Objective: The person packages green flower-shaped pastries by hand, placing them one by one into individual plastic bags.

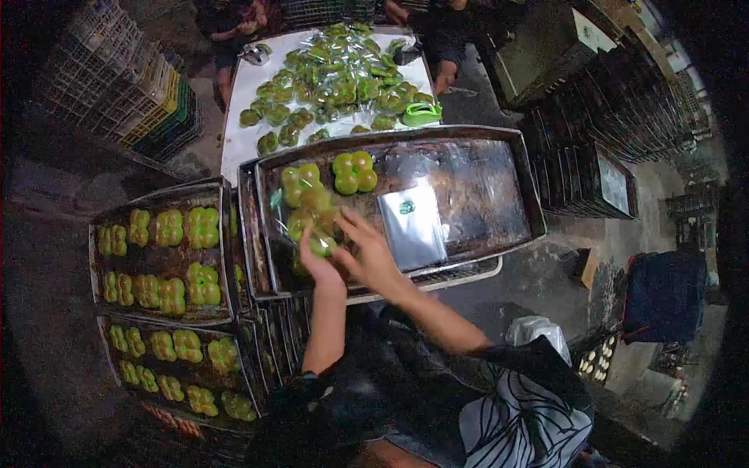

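Observation:
A cluster of round green buns, blurred by motion, is held over the left part of a dark metal baking tray. A shiny film around it looks like a clear plastic bag. My left hand cups the near end of the cluster, fingers curled up around it. From the right side my right hand grips it, thumb and fingers apart. Beside the hands, a four-part green bun lies on the tray, and another bun is partly covered. A stack of clear bags with a green print lies right of my hands.
Behind the tray, a white table bears a heap of bagged green buns and a bright green tape dispenser. More trays of buns stand at left. Stacked crates rise at far left. Two other people are across the table.

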`<act>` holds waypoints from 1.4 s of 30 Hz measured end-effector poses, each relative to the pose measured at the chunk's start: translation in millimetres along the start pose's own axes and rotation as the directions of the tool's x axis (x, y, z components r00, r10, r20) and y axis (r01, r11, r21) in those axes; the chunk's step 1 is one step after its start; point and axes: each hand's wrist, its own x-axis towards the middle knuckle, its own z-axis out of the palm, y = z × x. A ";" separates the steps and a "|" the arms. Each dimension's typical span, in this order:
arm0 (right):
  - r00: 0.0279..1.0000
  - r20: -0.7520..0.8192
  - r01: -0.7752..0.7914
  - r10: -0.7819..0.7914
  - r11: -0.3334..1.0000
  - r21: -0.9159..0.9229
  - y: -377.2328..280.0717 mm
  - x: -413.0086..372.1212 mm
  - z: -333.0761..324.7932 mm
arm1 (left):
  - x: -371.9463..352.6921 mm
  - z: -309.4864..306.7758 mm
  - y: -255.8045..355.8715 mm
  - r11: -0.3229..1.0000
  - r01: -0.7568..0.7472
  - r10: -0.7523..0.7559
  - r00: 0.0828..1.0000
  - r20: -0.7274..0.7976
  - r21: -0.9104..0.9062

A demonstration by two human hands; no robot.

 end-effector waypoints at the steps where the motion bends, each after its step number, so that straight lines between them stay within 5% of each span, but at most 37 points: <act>1: 0.990 -0.072 -0.104 0.121 0.973 0.206 22.9 -27.0 9.2 | -5.4 4.3 5.3 0.979 0.152 -0.139 0.985 0.101 -0.136; 3: 0.957 -0.137 -0.261 0.257 0.965 -0.006 33.7 -23.5 -8.7 | -3.9 -14.5 -30.4 0.988 0.144 -0.145 0.989 -0.002 0.061; 4: 0.929 0.051 -0.368 0.367 0.930 -0.005 58.1 -20.3 -18.7 | -4.1 -26.6 -59.1 0.961 0.112 -0.130 0.990 0.055 0.254; 5: 0.860 0.233 -0.462 0.453 0.887 -0.021 93.4 -4.0 -24.8 | -9.8 -31.9 -78.8 0.884 0.197 -0.192 0.980 -0.054 0.425; 6: 0.939 0.058 -0.338 0.338 0.941 -0.012 122.2 19.1 -26.4 | -2.4 -48.0 -94.7 0.622 0.151 -0.300 0.952 0.056 0.768; 7: 0.971 -0.115 -0.215 0.210 0.976 -0.030 144.5 44.4 -30.6 | -0.6 -59.2 -121.9 0.300 -0.426 -0.104 0.875 0.473 0.853; 8: 0.963 -0.196 -0.216 0.185 0.965 -0.151 122.9 79.0 -47.2 | -4.3 -56.6 -139.2 -0.375 -0.710 -0.027 0.651 0.758 0.596; 9: 0.955 -0.110 -0.288 0.275 0.949 -0.131 114.5 103.4 -55.5 | 2.1 -65.8 -146.0 -0.512 -0.841 -0.143 0.285 0.948 0.175; 10: 0.978 -0.210 -0.025 -0.004 0.991 -0.135 136.3 108.5 -39.7 | -2.8 -81.3 -152.9 -0.502 -0.842 -0.152 0.308 0.939 0.195; 11: 0.983 -0.127 0.066 -0.132 0.902 -0.426 134.9 97.0 -36.6 | -0.6 -88.1 -155.8 -0.456 -0.804 -0.275 0.535 0.799 0.381; 12: 1.000 0.004 -0.007 0.008 0.975 -0.222 128.0 70.8 -40.9 | 6.7 -88.0 -151.4 -0.437 -0.716 -0.396 0.696 0.599 0.544; 13: 0.980 0.164 -0.111 0.113 0.994 -0.022 119.8 31.5 -47.8 | 3.8 -64.4 -128.4 -0.572 -0.706 -0.584 0.708 0.398 0.417; 14: 0.848 0.385 -0.458 0.365 0.870 0.184 119.3 -16.1 -53.0 | 11.3 -76.9 -117.1 -0.433 -0.763 -0.517 0.647 0.561 0.480; 15: 0.732 0.559 -0.550 0.389 0.822 0.149 120.4 -61.1 -60.2 | 13.7 -82.4 -106.1 -0.370 -0.584 -0.401 0.802 0.442 0.723; 16: 0.484 0.758 -0.751 0.438 0.652 0.104 116.7 -98.0 -59.5 | 13.5 -72.0 -89.6 -0.246 -0.485 -0.359 0.850 0.386 0.839; 17: 0.702 0.640 -0.430 0.312 0.903 0.031 114.7 -127.6 -57.9 | 7.1 -60.8 -76.3 -0.113 -0.367 -0.336 0.889 0.312 0.923; 18: 0.713 0.473 -0.525 0.518 0.841 -0.130 96.4 -128.8 -56.0 | 4.0 -57.8 -77.1 -0.110 -0.358 -0.331 0.893 0.305 0.927; 19: 0.706 0.481 -0.529 0.520 0.839 -0.131 97.4 -128.6 -47.8 | -1.4 -55.7 -79.8 -0.017 -0.389 -0.311 0.878 0.365 0.921; 21: 0.896 0.169 -0.384 0.410 0.908 -0.168 98.3 -108.7 -39.2 | -7.0 -52.8 -83.2 0.076 -0.418 -0.275 0.864 0.422 0.905; 24: 0.877 0.250 -0.343 0.410 0.899 -0.273 89.9 -94.5 -40.4 | -13.8 -52.8 -79.5 0.349 -0.095 -0.105 0.985 0.140 0.932; 25: 0.859 0.306 -0.311 0.410 0.894 -0.324 89.6 -94.1 -38.8 | -15.2 -55.8 -78.4 0.357 -0.091 -0.096 0.986 0.133 0.930; 28: 0.870 0.306 -0.292 0.386 0.905 -0.310 83.8 -98.6 -15.1 | -15.2 -68.5 -66.3 0.662 -0.230 0.193 0.972 0.133 0.714; 29: 0.864 0.287 -0.300 0.413 0.881 -0.365 89.2 -105.2 -4.0 | -15.3 -68.4 -63.0 0.667 -0.227 0.205 0.972 0.119 0.709; 31: 0.866 0.327 -0.290 0.378 0.913 -0.287 92.4 -93.0 5.4 | -19.3 -60.6 -55.4 0.596 -0.432 0.475 0.869 0.137 0.677; 32: 0.618 0.503 -0.679 0.604 0.733 -0.047 75.1 -69.4 -1.1 | -33.6 -47.1 -48.0 0.587 -0.462 0.475 0.862 0.180 0.665; 33: 0.298 0.706 -0.938 0.643 0.335 0.092 68.3 -50.0 -2.1 | -42.7 -44.9 -44.2 0.408 -0.545 0.498 0.805 0.322 0.732; 35: 0.529 0.612 -0.838 0.588 0.248 0.486 86.4 -26.2 13.8 | -38.9 -69.1 -47.9 0.358 -0.726 0.395 0.688 0.609 0.588; 36: 0.522 0.613 -0.842 0.594 0.244 0.480 68.5 -23.3 22.1 | -44.5 -62.1 -41.8 0.518 -0.651 0.449 0.759 0.472 0.554; 38: 0.608 0.545 -0.486 0.577 -0.273 0.830 16.0 -11.1 43.5 | -36.3 -60.6 -32.0 0.747 -0.545 0.512 0.837 0.194 0.379; 39: 0.623 0.693 -0.523 0.363 -0.466 0.714 19.4 -31.8 56.0 | -19.4 -95.8 -17.2 0.999 -0.029 0.028 0.995 0.095 0.013; 41: 0.395 0.883 -0.803 0.253 -0.372 0.466 41.3 -67.3 89.8 | 31.1 -194.3 8.8 0.861 0.462 -0.282 0.784 0.553 -0.215; 42: 0.520 0.820 -0.854 0.240 0.145 0.499 61.2 -65.6 105.2 | 19.3 -170.7 25.4 0.989 0.087 -0.063 0.980 0.188 -0.120</act>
